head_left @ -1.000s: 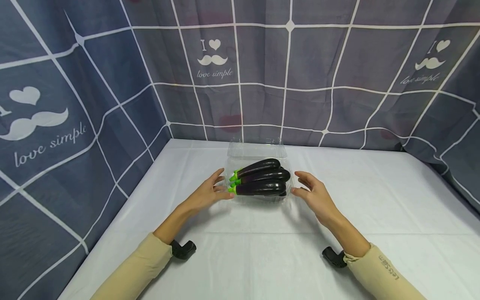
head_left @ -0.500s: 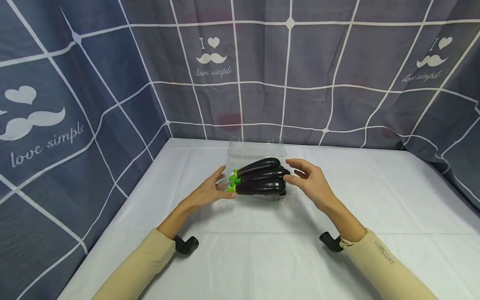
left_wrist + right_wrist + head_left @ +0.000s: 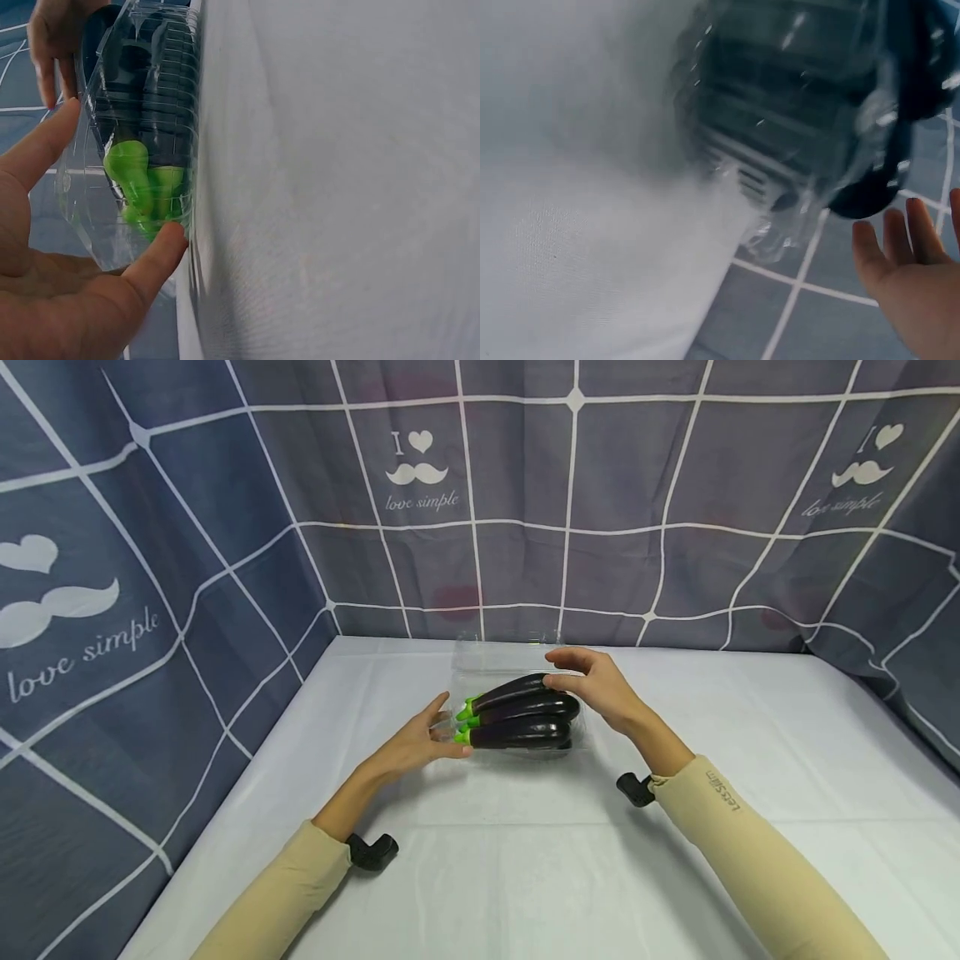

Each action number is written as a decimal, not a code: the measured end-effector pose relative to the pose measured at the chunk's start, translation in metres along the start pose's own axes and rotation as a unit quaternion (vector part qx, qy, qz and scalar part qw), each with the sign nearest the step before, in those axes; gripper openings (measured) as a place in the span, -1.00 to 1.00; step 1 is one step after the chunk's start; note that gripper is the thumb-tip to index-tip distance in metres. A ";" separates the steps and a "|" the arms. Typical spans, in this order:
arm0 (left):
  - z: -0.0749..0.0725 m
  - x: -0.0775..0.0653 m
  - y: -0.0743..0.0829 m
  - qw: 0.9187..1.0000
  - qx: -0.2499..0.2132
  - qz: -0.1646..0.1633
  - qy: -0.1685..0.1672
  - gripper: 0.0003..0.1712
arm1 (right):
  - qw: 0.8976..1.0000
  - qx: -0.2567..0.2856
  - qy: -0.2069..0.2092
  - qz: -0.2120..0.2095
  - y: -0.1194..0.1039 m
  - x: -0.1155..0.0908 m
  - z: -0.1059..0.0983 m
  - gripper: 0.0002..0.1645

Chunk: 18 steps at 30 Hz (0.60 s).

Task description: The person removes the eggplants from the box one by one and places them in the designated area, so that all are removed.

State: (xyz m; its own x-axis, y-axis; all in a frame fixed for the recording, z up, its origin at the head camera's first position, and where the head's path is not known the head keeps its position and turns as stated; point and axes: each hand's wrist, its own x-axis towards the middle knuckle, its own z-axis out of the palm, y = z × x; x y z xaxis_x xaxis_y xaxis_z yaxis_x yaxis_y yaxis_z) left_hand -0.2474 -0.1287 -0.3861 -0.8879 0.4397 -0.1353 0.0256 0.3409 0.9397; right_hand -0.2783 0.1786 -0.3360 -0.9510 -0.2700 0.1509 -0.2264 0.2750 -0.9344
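Several glossy dark eggplants (image 3: pixel 525 732) with bright green stem ends lie in a clear plastic clamshell container (image 3: pixel 184 97), its lid (image 3: pixel 487 653) tipped back behind them. My left hand (image 3: pixel 416 739) rests spread at the container's left end. Its thumb touches the near lower corner and its index finger reaches the upper rim; the other fingers are partly hidden by the clear wall. Above the far right of the eggplants hovers my right hand (image 3: pixel 596 685), fingers extended toward the lid and thumb overlapping one eggplant in the head view. Its fingers stand apart from the container in the right wrist view.
A white cloth (image 3: pixel 480 877) covers the table under the container. Behind and on the left hangs a grey-blue curtain (image 3: pixel 517 560) with white grid lines. Black wrist mounts (image 3: pixel 372 852) stick out below both sleeves.
My right hand has moved from the container's right side up and leftward, over the eggplants toward the lid. The left hand has stayed at the left end, shifting only slightly.
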 end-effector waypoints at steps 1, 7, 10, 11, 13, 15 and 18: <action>0.000 0.000 0.000 1.000 0.002 0.000 0.000 0.29 | 1.000 0.003 -0.005 0.005 0.002 0.003 -0.001 -0.43; -0.002 0.003 0.001 1.000 0.008 0.006 -0.005 0.30 | 0.999 0.018 -0.028 0.023 0.006 0.015 -0.004 -0.41; -0.003 0.004 0.001 1.000 0.007 0.010 -0.005 0.29 | 0.999 0.011 -0.033 0.026 0.006 0.020 -0.004 -0.38; -0.003 0.004 0.001 1.000 0.008 0.010 -0.005 0.29 | 0.999 0.010 -0.034 0.027 0.006 0.021 -0.003 -0.38; -0.003 0.003 0.000 1.000 0.011 0.009 -0.004 0.27 | 0.999 0.006 -0.040 0.028 0.006 0.024 -0.001 -0.36; -0.002 0.001 -0.001 1.000 0.014 0.008 -0.005 0.27 | 0.998 0.002 -0.048 0.030 0.007 0.025 0.002 -0.35; -0.002 -0.001 -0.003 1.000 0.017 0.007 -0.002 0.27 | 0.998 -0.006 -0.060 0.026 0.008 0.028 0.007 -0.36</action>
State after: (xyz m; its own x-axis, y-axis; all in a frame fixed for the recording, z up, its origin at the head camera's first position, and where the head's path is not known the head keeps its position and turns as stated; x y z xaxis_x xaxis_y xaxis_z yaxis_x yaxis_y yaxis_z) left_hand -0.2479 -0.1321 -0.3879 -0.8853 0.4480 -0.1243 0.0530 0.3627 0.9304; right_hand -0.3050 0.1667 -0.3418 -0.9295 -0.3633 0.0628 -0.1812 0.3019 -0.9360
